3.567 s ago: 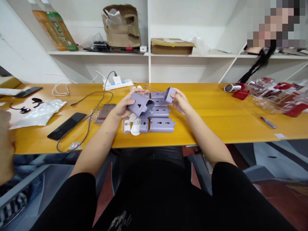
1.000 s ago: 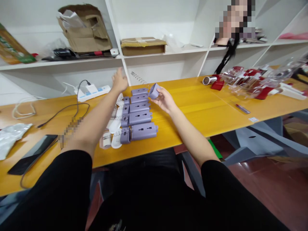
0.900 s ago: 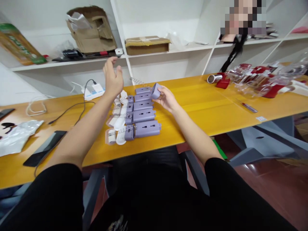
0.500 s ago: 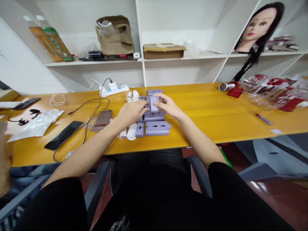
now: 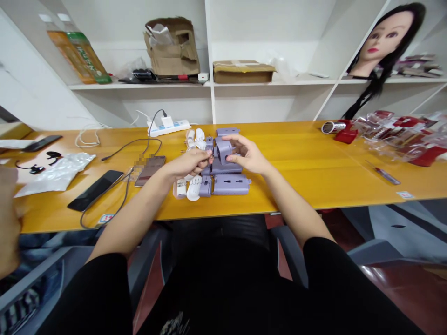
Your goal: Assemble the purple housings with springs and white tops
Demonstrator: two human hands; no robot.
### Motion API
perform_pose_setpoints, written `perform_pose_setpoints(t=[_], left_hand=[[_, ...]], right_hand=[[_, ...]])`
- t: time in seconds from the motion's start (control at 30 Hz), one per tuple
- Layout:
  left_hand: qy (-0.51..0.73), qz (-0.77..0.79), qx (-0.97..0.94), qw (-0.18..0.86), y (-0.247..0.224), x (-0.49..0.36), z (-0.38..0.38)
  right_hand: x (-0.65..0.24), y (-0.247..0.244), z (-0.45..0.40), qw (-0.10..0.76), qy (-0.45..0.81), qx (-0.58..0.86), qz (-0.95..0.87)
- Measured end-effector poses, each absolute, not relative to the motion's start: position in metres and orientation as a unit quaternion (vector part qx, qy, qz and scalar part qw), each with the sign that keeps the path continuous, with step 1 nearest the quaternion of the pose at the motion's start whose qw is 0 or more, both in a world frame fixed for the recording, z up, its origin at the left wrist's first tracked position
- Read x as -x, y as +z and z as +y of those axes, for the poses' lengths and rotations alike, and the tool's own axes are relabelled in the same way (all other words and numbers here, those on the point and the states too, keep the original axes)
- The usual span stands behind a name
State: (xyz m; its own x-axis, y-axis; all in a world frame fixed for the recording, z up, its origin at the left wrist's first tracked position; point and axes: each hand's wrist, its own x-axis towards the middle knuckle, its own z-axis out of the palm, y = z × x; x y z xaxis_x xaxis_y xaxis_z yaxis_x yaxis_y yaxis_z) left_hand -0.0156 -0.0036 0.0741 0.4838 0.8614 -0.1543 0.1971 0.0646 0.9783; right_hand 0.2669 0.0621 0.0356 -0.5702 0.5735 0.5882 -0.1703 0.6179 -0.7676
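Note:
My right hand [image 5: 247, 154] curves around the right side of a purple, rounded-edge block [image 5: 222, 150], its thumb low and its fingers along the top. This block stands tilted above other purple blocks. My left hand [image 5: 193, 164] is closed in a pinch just left of it; whatever its fingertips hold is too small to name. Nearest my body lies a wider purple block [image 5: 230, 185] with two dark cable-shaped marks, beside a smaller purple piece [image 5: 205, 186]. A white coiled-cord piece [image 5: 193, 188] lies left of these. Farther back is another purple block [image 5: 227, 132].
Left on the table [image 5: 289, 177] are a black phone [image 5: 95, 190], a brown phone-like slab [image 5: 150, 170], loose cables and a plastic bag [image 5: 57, 173]. A power strip [image 5: 170, 128] stands behind. To the right are a screwdriver [image 5: 386, 175] and red-and-clear parts [image 5: 401, 135]. Another person's arm [image 5: 7, 218] shows far left.
My left hand has drawn back left from the upright purple block and closed into a pinch. The block has turned and tilted in my right hand. The view has shifted slightly.

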Motion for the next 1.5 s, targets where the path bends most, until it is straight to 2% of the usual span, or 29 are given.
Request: perform_pose_setpoints(t=[0.17, 0.5, 0.6, 0.77, 0.87, 0.93, 1.07, 1.23, 1.37, 1.43, 1.5], left_hand=[[0.225, 0.387, -0.555, 0.701, 0.077, 0.022, -0.003], [0.183, 0.329, -0.493, 0.784, 0.073, 0.022, 0.002], [0.190, 0.326, -0.476, 0.794, 0.072, 0.021, 0.000], [0.202, 0.318, -0.458, 0.805, 0.076, 0.010, -0.017], [0.218, 0.337, -0.474, 0.784, 0.081, 0.003, -0.030], [0.247, 0.376, -0.514, 0.730, 0.085, 0.001, -0.038], [0.299, 0.469, -0.644, 0.525, 0.094, 0.001, -0.046], [0.261, 0.492, -0.724, 0.407, 0.100, 0.002, -0.053], [0.272, 0.515, -0.792, 0.183, 0.103, -0.005, -0.066], [0.228, 0.536, -0.808, 0.087, 0.106, -0.011, -0.071], [0.177, 0.552, -0.814, 0.034, 0.108, -0.017, -0.074]], right_hand=[[-0.267, 0.033, 0.063, 0.450, 0.414, 0.125, -0.781], [-0.272, 0.042, 0.053, 0.455, 0.382, 0.109, -0.797], [-0.275, 0.047, 0.046, 0.449, 0.337, 0.106, -0.821], [-0.281, 0.057, 0.036, 0.447, 0.191, 0.086, -0.870], [-0.283, 0.059, 0.031, 0.432, 0.165, 0.097, -0.881], [-0.282, 0.058, 0.029, 0.436, 0.185, 0.117, -0.873], [-0.277, 0.052, 0.031, 0.477, 0.294, 0.153, -0.814], [-0.275, 0.048, 0.034, 0.472, 0.393, 0.163, -0.772], [-0.278, 0.044, 0.038, 0.455, 0.402, 0.173, -0.776], [-0.279, 0.041, 0.041, 0.442, 0.410, 0.172, -0.779], [-0.280, 0.038, 0.043, 0.432, 0.419, 0.173, -0.779]])
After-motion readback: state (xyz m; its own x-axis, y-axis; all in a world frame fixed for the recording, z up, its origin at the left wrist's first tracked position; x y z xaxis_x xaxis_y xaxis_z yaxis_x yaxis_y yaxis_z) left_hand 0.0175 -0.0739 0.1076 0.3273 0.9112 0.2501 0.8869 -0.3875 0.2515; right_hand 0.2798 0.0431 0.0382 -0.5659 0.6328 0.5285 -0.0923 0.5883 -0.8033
